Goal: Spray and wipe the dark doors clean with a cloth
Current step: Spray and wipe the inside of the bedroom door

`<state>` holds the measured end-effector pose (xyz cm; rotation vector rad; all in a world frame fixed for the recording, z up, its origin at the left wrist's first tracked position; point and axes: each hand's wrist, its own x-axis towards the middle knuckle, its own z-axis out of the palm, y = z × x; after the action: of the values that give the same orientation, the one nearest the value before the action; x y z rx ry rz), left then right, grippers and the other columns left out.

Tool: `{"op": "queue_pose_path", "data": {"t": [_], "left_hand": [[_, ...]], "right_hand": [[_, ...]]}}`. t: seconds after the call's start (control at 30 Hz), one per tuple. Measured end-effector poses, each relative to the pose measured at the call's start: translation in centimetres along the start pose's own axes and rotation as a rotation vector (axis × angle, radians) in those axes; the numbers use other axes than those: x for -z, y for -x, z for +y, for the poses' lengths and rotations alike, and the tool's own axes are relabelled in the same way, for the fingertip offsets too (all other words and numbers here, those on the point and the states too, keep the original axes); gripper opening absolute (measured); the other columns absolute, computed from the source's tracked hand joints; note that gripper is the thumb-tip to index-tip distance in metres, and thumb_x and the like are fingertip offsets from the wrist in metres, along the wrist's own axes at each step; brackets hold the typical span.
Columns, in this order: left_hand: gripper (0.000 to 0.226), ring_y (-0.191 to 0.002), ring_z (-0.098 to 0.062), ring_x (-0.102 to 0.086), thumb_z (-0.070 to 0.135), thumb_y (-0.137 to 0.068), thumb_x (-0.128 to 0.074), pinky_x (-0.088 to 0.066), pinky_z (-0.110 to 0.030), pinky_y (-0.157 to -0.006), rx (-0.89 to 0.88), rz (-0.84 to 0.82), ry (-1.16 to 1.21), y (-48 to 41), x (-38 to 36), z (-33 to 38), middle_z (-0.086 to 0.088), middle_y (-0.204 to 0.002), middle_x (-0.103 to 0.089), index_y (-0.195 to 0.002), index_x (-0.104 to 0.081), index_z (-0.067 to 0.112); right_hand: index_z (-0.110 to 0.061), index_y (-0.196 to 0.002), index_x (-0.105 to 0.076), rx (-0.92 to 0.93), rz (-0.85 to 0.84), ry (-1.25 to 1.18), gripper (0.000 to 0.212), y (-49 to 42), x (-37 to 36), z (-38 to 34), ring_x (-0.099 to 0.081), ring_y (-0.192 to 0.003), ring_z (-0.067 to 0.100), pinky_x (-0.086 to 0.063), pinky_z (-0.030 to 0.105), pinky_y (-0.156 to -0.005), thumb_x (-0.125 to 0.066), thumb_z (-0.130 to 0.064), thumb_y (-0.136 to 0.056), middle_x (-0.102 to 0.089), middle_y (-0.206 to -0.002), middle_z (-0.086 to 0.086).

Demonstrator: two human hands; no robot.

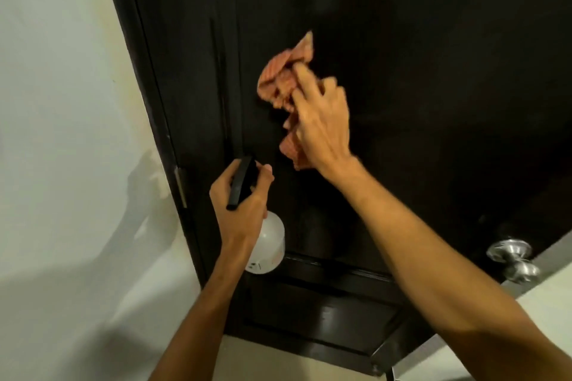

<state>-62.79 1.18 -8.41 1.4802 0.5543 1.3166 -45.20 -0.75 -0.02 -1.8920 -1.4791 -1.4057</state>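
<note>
cloth (283,79) on door (433,71) | spray bottle (268,241) below | knob (510,254) lower right | hinge (182,187) left

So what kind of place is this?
Probably inside a home: a dark door with a metal knob, set in a plain white wall.

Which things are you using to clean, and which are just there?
For the job: door, cloth in the right hand, spray bottle in the left hand.
Just there: doorknob, hinge, wall.
</note>
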Motion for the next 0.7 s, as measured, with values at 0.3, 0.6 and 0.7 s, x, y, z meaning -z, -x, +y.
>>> {"op": "queue_pose_path", "data": {"t": [0.3,0.6,0.7], "left_hand": [[0.011,-0.047,-0.009,-0.055,0.011,-0.100,-0.068,-0.048,-0.019,-0.047,0.022,-0.044,-0.049,3.2,-2.6,-1.1,-0.013,-0.072,-0.064,-0.092,-0.066,0.019],[0.009,-0.045,-0.012,-0.052,0.012,-0.099,-0.069,-0.048,-0.021,-0.044,0.135,-0.083,-0.091,6.2,-4.3,-4.1,-0.025,-0.083,-0.067,-0.094,-0.068,0.019],[0.010,-0.045,-0.010,-0.052,0.011,-0.099,-0.069,-0.047,-0.021,-0.044,0.156,-0.127,-0.118,7.1,-5.2,-4.7,-0.021,-0.082,-0.068,-0.093,-0.068,0.018]], "right_hand": [[-0.012,-0.128,-0.066,0.138,-0.371,-0.151,0.053,15.6,-2.7,0.1,-0.055,-0.091,0.027,-0.047,0.039,-0.069,-0.079,-0.019,-0.077,-0.045,-0.148,0.003],[-0.007,-0.121,-0.065,-0.800,-0.093,-0.331,0.056,22.9,-0.8,1.7,-0.058,-0.117,0.032,-0.052,0.034,-0.081,-0.061,0.009,-0.068,-0.048,-0.140,0.013],[-0.019,-0.127,-0.059,-0.679,-0.397,-0.512,0.056,24.2,-2.3,-2.2,-0.058,-0.112,0.029,-0.056,0.045,-0.086,-0.067,0.002,-0.075,-0.045,-0.136,0.003]]}}
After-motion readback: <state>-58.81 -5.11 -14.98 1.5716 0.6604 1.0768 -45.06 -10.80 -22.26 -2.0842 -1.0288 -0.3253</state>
